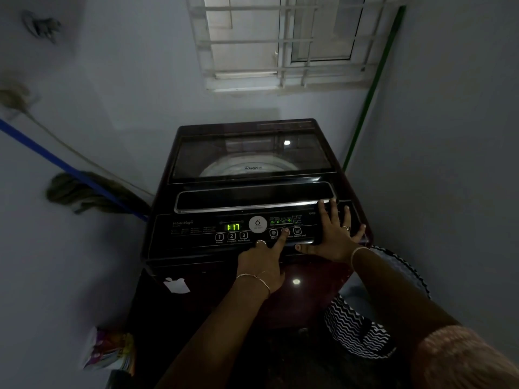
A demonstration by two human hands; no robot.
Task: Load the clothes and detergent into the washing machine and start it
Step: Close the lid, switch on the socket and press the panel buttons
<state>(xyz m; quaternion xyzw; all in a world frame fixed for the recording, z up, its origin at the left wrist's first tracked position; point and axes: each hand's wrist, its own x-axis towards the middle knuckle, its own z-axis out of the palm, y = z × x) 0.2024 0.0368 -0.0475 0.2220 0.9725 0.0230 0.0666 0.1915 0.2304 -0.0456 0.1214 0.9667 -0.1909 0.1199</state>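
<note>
On the control panel (pixel 252 231), the left hand (pixel 264 265), forefinger out, seems to press a wash button (pixel 286 232) while the right hand (pixel 334 234) lies spread flat, grasping nothing; press once, squarely, then move to the start button (pixel 243 235).

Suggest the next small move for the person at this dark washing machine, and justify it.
Probably slide the left hand leftward to the round button marked 3, Start/Pause. The glass lid is shut, the green display reads 1:17, and the forefinger sits on an option button further right.

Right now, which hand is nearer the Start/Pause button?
Left. The left hand points a finger at a button just right of the Start/Pause button; the right hand rests flat farther right on the panel's end.
</note>
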